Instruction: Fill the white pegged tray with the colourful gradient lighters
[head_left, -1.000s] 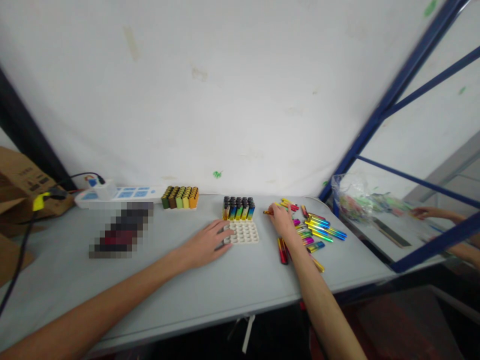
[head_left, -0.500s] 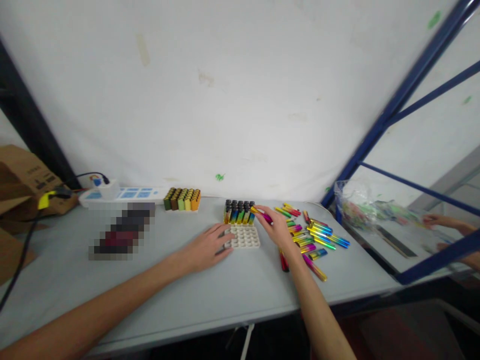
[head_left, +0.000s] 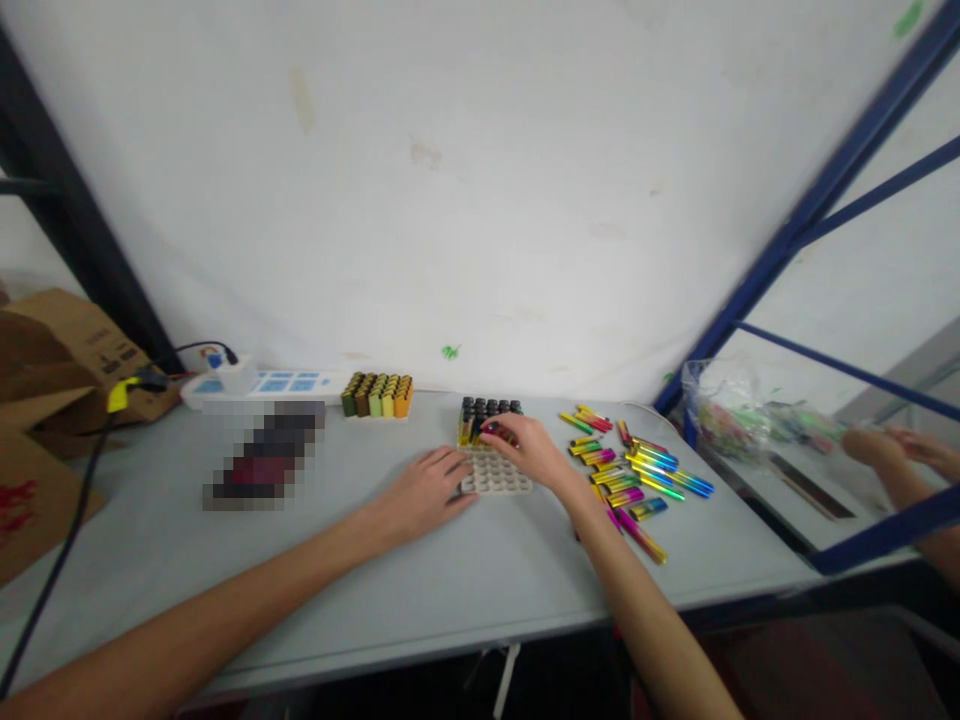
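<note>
While the left hand [head_left: 424,497] lies flat with fingers loosely spread at the left edge of a white tray [head_left: 504,477], toward the back edge of the table [head_left: 360,590], the right hand [head_left: 534,450] pinches a reddish tube [head_left: 502,433] above it. Black-topped tubes [head_left: 481,406] stand in its back rows; farther left, gold-topped tubes [head_left: 377,393] fill another tray [head_left: 390,417].

Shown are one left hand [head_left: 426,490], one right hand [head_left: 529,448], one held tube [head_left: 501,433], two tube clusters [head_left: 377,397], one perforated tray [head_left: 501,482], over a dozen loose tubes [head_left: 643,510], and one power strip [head_left: 298,386].
</note>
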